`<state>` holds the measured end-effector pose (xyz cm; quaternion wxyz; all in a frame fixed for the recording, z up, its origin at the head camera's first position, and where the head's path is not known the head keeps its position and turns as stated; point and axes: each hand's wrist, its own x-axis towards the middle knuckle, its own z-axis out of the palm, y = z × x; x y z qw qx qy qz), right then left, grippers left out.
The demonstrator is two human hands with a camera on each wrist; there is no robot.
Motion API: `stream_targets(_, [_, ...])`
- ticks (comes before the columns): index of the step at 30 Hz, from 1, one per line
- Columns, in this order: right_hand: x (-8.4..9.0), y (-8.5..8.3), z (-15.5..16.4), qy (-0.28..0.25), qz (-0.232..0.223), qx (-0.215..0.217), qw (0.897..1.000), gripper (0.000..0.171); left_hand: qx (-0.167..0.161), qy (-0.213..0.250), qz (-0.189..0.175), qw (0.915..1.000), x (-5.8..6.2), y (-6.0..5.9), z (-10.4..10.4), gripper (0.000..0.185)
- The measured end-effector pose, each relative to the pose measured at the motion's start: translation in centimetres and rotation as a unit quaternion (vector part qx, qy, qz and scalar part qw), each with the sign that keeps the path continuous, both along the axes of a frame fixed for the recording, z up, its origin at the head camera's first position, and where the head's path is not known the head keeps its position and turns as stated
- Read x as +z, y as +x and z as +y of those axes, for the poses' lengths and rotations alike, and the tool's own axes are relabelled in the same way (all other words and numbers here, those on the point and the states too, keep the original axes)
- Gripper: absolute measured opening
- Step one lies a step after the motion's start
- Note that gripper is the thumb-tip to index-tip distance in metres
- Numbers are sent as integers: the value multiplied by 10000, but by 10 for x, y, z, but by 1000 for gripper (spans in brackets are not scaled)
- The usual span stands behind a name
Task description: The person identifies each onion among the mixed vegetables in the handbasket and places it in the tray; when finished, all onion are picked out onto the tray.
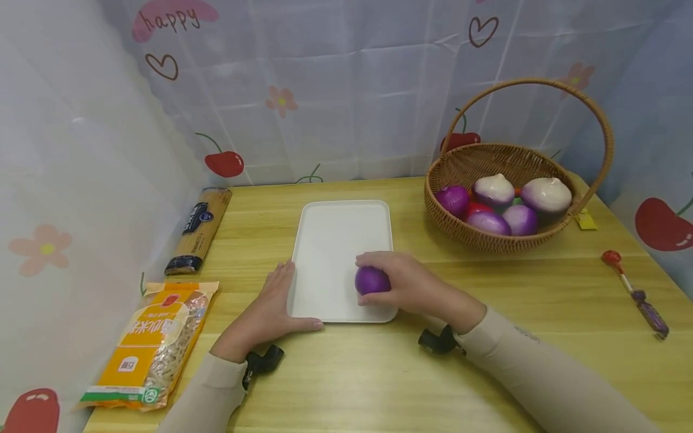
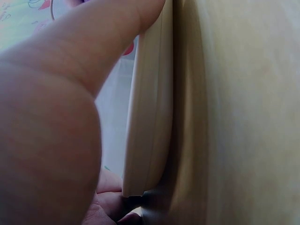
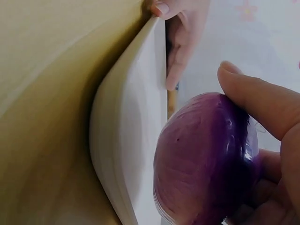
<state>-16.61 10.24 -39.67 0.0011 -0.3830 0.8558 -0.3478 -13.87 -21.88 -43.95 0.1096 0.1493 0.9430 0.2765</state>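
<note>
One purple onion (image 1: 371,281), gripped wide by the right hand (image 1: 406,281)

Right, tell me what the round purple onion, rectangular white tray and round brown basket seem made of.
Round purple onion: glossy, perhaps plastic; sharp highlights suggest an artificial surface, but that's unsure.
Rectangular white tray: smooth, likely plastic, given its even colour and rounded, moulded-looking rim.
Round brown basket: low-sheen wicker or a lookalike, judging by its woven strands.
</note>
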Motion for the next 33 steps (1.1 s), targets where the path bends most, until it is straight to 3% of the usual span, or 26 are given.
stream_targets(14, [-13,1,-5,141,-145,325,9993,65,-60,63,33,10000,0,-1,0,144])
stream_targets(27, [-11,0,-3,258,-273,179,9991,72,-68,-1,36,10000,0,-1,0,144])
stream_targets(33, [-10,0,-1,223,-128,229,9994,73,-40,-34,27,10000,0,-1,0,145])
